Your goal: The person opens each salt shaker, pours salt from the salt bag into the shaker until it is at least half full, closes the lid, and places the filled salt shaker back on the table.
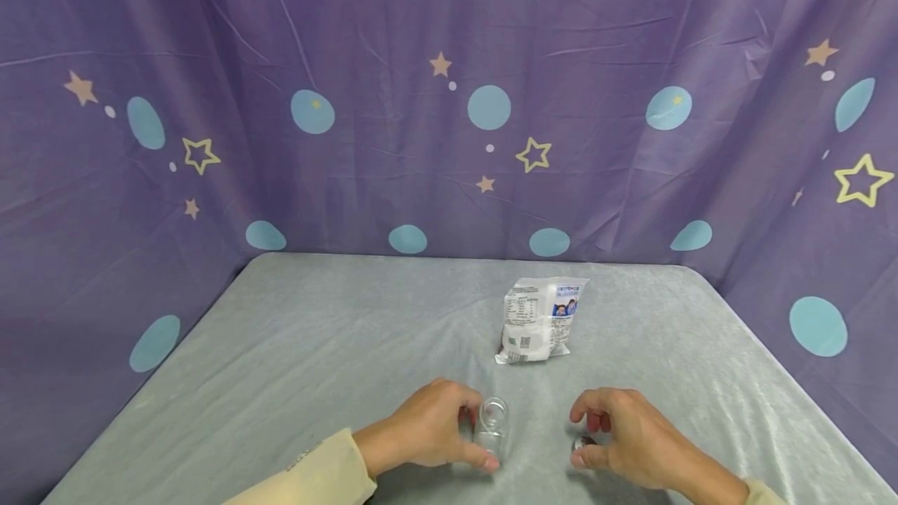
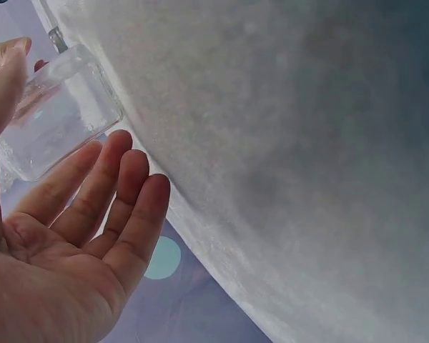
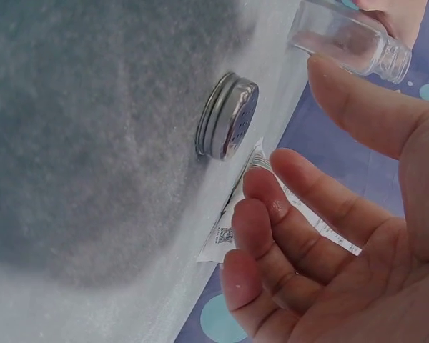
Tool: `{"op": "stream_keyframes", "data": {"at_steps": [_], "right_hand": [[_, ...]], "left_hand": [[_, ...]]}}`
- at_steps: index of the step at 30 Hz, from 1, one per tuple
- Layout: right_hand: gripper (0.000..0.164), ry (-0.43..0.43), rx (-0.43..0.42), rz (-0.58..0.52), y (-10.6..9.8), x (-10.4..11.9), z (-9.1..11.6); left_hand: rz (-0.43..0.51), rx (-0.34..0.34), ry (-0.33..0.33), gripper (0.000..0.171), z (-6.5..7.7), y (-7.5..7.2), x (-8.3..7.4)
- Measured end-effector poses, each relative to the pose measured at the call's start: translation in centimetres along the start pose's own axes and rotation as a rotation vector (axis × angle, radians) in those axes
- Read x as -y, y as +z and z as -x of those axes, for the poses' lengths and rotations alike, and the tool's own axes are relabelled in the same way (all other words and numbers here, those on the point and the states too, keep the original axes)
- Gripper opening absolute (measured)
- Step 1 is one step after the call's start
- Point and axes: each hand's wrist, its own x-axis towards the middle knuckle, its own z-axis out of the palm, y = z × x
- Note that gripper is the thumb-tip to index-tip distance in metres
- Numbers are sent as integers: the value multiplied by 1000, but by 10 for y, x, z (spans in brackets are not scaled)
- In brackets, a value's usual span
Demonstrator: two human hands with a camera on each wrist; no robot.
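- Silver perforated lid [image 3: 227, 118] lies holes-up on pale grey cloth [image 1: 337, 333], between the right hand's [image 1: 627, 439] thumb and loosely curved fingers; the right wrist view shows a gap before the fingertips.
- Left hand [image 1: 435, 427]: thumb and fingers parted around the upright clear jar [image 1: 490, 441]; whether they touch it, I cannot tell.
- Jar mouth open, lid apart to its right.
- Beyond both hands, a white printed packet [image 1: 533, 322] stands upright.
- Behind, purple curtain [image 1: 393, 14] with stars and blue dots.
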Motion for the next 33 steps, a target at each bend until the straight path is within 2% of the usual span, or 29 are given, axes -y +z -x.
{"op": "stream_keyframes", "data": {"at_steps": [6,12,15,21,29,33], "right_hand": [[35,-14,-33,-7,0,0,-1],[33,-31,-78,14,0,0,-3],[32,-26,-83,9,0,0,-3],[31,-23,-112,-4,0,1,-4],[29,-34,-152,-2,0,2,-5],[29,-38,-154,-2,0,2,-6]], "left_hand": [[22,-7,-1,37,0,-2,0],[40,-29,26,37,-1,-5,0],[30,-41,37,42,-1,-6,1],[18,-50,29,66,-2,-9,0],[76,-67,3,69,-3,-16,-4],[77,-74,12,67,-3,-18,-5]]}}
